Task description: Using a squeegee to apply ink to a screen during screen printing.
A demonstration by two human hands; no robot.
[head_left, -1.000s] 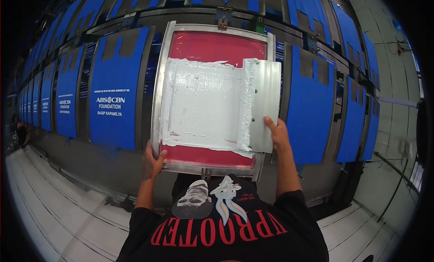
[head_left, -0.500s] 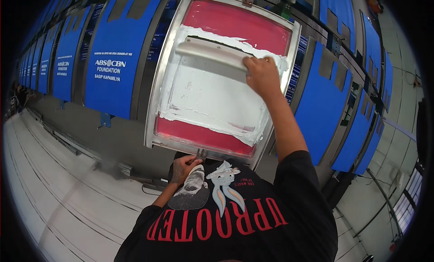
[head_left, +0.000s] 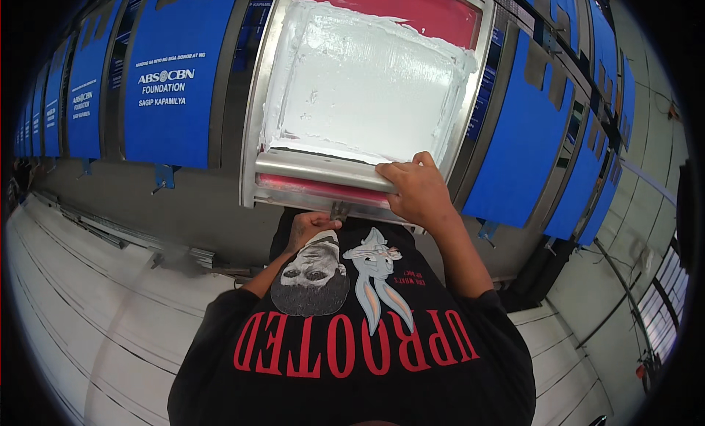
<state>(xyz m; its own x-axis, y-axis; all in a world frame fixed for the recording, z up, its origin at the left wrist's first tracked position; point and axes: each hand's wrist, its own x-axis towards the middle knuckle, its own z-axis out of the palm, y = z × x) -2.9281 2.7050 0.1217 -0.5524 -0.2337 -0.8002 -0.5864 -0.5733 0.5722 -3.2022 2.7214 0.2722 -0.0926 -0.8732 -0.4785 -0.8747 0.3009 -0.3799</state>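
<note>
A metal-framed printing screen (head_left: 250, 143) with red mesh lies in front of me, a broad layer of white ink (head_left: 367, 88) over its middle. My right hand (head_left: 422, 195) grips the right end of a long, pale squeegee (head_left: 316, 167). The squeegee spans the screen crosswise at the near border of the ink, with a strip of red mesh showing on its near side. At the middle of the frame's near edge, my left hand (head_left: 312, 228) has its fingers closed on a small metal bracket (head_left: 339, 210). Part of that grip is hard to see.
Blue printed fabric panels (head_left: 165, 95) lie on boards in a row to the left, and more blue panels (head_left: 518, 139) continue to the right. Small blue metal brackets (head_left: 164, 178) stick out from the table's near edge. Metal bars (head_left: 88, 222) lie lower left on the pale floor (head_left: 110, 301).
My right hand has drawn the squeegee from the far part of the screen to its near end. White ink now shows smoothed behind it. The left hand stays at the near edge.
</note>
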